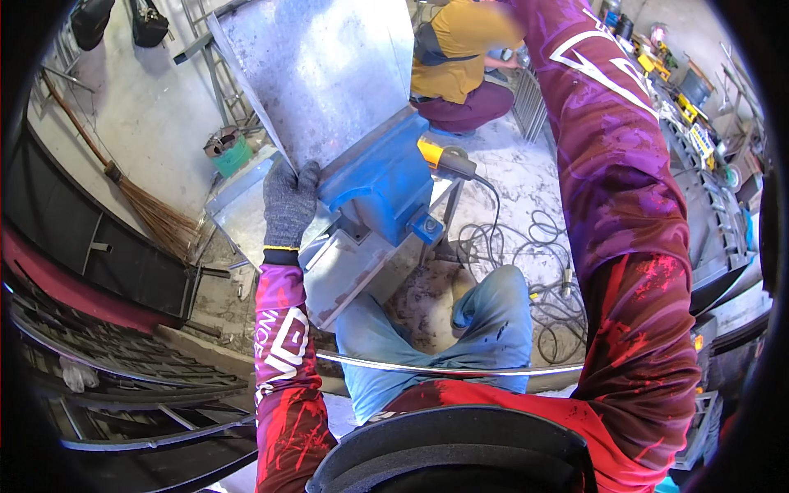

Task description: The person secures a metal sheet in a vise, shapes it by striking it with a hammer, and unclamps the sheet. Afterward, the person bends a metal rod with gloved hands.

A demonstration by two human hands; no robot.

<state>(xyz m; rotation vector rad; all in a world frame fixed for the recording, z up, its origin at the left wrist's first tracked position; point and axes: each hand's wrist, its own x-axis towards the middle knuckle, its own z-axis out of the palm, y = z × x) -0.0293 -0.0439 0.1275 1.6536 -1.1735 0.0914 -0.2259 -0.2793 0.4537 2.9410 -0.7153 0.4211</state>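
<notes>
My left hand (290,207), in a grey knit glove, grips the lower left corner of a large metal sheet (329,74). The sheet stands tilted up, its lower edge against a blue vise-like metal body (382,168). That body rests on a metal stand (349,275) before my knees. My right arm (620,164), in a purple and red sleeve, reaches up past the top of the view, so its hand is out of sight. Just right of the blue body lies a yellow corded power tool (448,158).
Another person (456,57) in a mustard top crouches beyond the sheet. Black cables (542,238) coil over the floor at right. A twig broom (148,205) leans at left near a green container (228,152). Tools crowd a bench (699,181) at far right.
</notes>
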